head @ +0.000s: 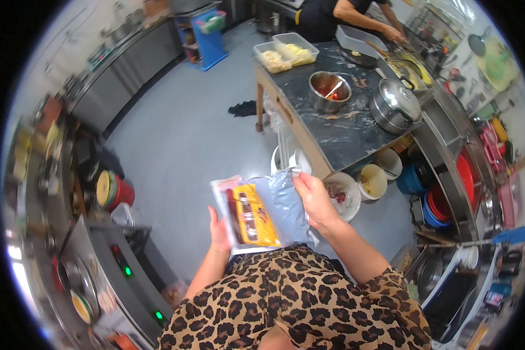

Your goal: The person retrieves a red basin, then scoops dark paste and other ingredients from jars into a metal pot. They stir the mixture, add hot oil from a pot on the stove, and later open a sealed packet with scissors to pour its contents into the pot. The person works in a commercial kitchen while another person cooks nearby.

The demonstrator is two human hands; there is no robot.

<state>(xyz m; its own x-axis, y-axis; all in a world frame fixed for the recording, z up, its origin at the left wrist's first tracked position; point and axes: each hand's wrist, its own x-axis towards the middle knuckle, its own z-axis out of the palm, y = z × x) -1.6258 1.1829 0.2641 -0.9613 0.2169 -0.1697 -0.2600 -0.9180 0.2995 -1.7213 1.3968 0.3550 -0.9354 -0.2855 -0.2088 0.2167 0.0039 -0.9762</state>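
Observation:
Before my body I hold a plastic packet (256,216) with a yellow and dark red printed panel that bears writing. A bluish plastic bag or wrapping (284,210) lies along its right side; I cannot tell whether it is part of the same package. My left hand (220,232) supports the packet's left edge, thumb up, its other fingers hidden behind. The top right corner of the wrapping is gripped by my right hand (314,201). Beyond my right hand stands a dark-topped table (337,140) with a steel pot (328,98) of red sauce and a spoon.
On the table are plastic tubs (273,61) of pale shredded food and a lidded steel pot (393,103). White buckets (373,181) stand beneath its near edge. A co-worker's hand (393,34) reaches over the far end. At left is a steel appliance (127,258) with green lights.

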